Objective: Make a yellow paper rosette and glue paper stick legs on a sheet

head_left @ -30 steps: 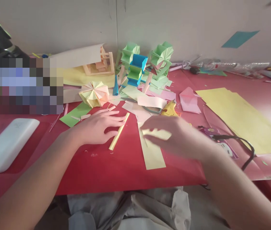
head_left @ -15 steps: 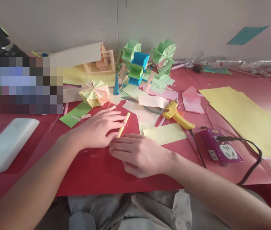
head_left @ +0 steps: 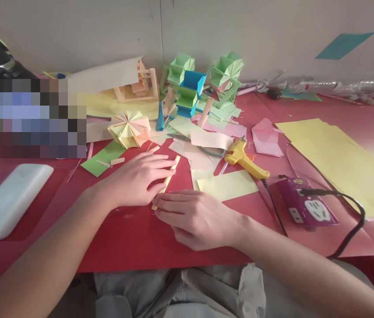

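A narrow folded yellow paper strip (head_left: 168, 180) lies at a slant on the red tabletop between my hands. My left hand (head_left: 137, 179) rests palm down on its left side, fingers stretched out and apart, with fingertips and thumb touching along the strip. At the strip's lower end, my right hand (head_left: 191, 218) is curled with its fingers together, their tips against the paper; its thumb is hidden. Just beyond are a pleated cream-and-pink paper wheel (head_left: 130, 128), a green paper sheet (head_left: 103, 158) and pale yellow paper pieces (head_left: 228, 184).
A yellow glue gun (head_left: 244, 160) lies right of centre, its cord running past a purple power adapter (head_left: 307, 201). Behind stand green and blue folded-paper wheels (head_left: 191, 99) among scraps. A white power bank (head_left: 13, 201) is at left, large yellow sheets (head_left: 339, 163) at right.
My right hand has slid slightly down and right, uncovering the strip's lower end. My left hand stays almost in place on the strip.
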Available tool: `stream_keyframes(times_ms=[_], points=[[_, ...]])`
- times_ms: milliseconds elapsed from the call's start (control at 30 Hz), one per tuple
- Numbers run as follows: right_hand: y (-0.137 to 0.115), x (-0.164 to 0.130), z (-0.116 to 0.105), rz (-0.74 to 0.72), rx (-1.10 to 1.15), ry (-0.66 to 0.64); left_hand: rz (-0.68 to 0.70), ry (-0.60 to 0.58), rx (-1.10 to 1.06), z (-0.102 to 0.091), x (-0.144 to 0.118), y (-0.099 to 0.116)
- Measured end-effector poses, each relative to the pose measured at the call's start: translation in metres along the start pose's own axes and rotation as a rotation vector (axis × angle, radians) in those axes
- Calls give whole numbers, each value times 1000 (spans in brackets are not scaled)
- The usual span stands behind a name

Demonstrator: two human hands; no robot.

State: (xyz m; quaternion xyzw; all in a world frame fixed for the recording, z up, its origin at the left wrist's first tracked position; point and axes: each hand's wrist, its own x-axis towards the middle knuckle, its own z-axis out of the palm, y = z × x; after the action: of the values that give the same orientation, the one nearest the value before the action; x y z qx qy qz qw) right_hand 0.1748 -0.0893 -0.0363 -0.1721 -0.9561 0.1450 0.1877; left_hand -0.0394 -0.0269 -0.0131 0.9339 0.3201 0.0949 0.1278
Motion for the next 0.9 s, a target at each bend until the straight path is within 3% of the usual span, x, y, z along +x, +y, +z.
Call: stream_keyframes(times_ms=[900], points=[[2, 0, 1, -69, -70, 32, -37, -19, 49, 1, 0, -2]])
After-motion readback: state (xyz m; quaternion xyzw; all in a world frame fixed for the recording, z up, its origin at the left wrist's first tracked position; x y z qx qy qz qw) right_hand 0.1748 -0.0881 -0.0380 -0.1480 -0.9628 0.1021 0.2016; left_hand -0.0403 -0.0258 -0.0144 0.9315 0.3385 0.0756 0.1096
